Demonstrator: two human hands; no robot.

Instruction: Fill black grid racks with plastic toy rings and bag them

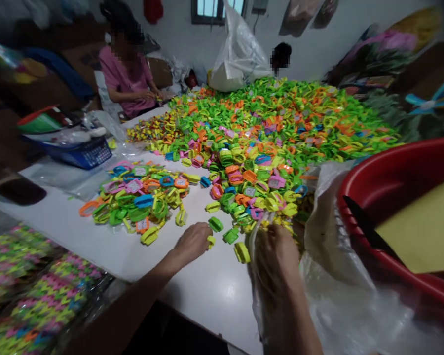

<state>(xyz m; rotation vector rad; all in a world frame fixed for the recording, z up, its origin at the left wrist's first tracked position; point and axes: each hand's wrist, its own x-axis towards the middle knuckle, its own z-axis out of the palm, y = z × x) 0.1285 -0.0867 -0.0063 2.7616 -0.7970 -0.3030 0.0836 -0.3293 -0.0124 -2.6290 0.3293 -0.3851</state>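
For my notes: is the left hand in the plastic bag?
No, the left hand is over the white table, apart from the plastic bag.

The left hand (192, 241) rests on a white table (207, 301), just beside a small yellow plastic piece (210, 241). The right hand (277, 256) sits at the mouth of a clear plastic bag (340, 296), against a heap of neon plastic pieces (251, 138), with a red plastic basin (377, 197) nearby

White table (207, 305): large heap (270, 123) of green, orange, yellow plastic pieces; smaller pile (140, 197) near edge; loose pieces (224, 235) scattered; blue basket (85, 154) left.
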